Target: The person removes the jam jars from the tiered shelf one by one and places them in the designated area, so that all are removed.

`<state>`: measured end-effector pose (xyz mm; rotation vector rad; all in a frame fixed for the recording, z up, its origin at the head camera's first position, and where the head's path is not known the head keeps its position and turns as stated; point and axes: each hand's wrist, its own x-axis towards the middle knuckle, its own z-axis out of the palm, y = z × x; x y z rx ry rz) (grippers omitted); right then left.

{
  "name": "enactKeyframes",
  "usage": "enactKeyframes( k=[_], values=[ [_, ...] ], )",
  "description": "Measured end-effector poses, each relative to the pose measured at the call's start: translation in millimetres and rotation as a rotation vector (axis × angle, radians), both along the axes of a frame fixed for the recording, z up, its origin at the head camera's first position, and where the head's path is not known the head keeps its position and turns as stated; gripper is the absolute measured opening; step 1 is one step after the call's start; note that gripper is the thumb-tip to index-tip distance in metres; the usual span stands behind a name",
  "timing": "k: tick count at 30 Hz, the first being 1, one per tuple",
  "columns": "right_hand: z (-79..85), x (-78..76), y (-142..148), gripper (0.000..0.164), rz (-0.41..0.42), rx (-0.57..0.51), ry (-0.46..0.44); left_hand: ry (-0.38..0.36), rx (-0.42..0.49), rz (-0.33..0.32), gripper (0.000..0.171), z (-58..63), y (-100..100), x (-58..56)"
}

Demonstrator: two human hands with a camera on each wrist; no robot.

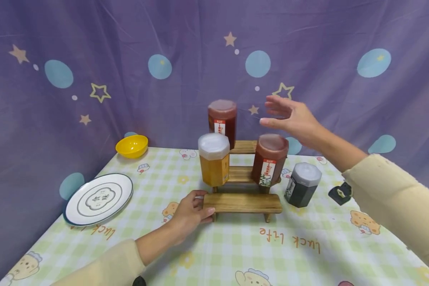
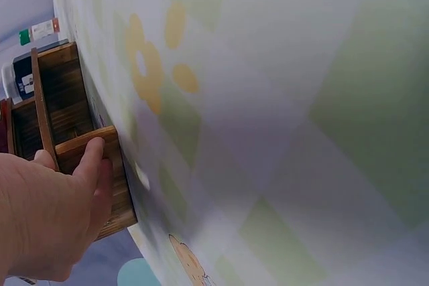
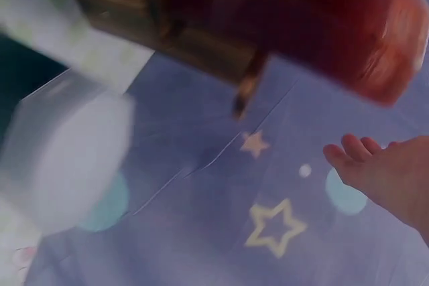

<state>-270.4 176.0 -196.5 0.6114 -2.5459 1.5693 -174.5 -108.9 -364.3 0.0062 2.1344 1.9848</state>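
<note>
A stepped wooden stand (image 1: 242, 202) stands mid-table. My left hand (image 1: 190, 214) grips the left end of its lowest step, the thumb at the front edge; the left wrist view shows fingers on the wood. A red-brown jar (image 1: 223, 119) is on the top step. On the middle step are an amber jar with a white lid (image 1: 214, 163) at left and a second red-brown jar (image 1: 270, 159) at right. My right hand (image 1: 293, 117) hovers above and behind that right jar, fingers spread and holding nothing. In the right wrist view, the hand (image 3: 389, 172) is apart from the blurred red jar (image 3: 315, 25).
A dark jar with a grey lid (image 1: 302, 184) stands on the table right of the stand. To the left lie a white plate (image 1: 123, 188) and, farther back, a yellow bowl (image 1: 132, 147). A purple curtain (image 1: 200, 39) hangs behind the checked tablecloth (image 1: 214, 254).
</note>
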Motion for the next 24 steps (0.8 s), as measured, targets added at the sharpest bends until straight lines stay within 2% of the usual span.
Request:
enactKeyframes(
  k=[5, 11, 16, 24],
  values=[
    [8.9, -5.9, -25, 0.078, 0.055, 0.054, -0.011, -0.002, 0.000, 0.005, 0.055, 0.7, 1, 0.6],
    [15.9, -13.9, -46, 0.085, 0.103, 0.187, -0.029, 0.003, 0.000, 0.001, 0.055, 0.9, 1, 0.6],
    [17.5, -20.2, -65, 0.088, 0.169, 0.217, -0.009, -0.002, 0.002, 0.003, 0.056, -0.4, 1, 1.3],
    [19.4, -24.0, -88, 0.094, 0.124, 0.277, -0.002, 0.007, -0.001, -0.004, 0.055, 0.8, 1, 1.7]
  ],
)
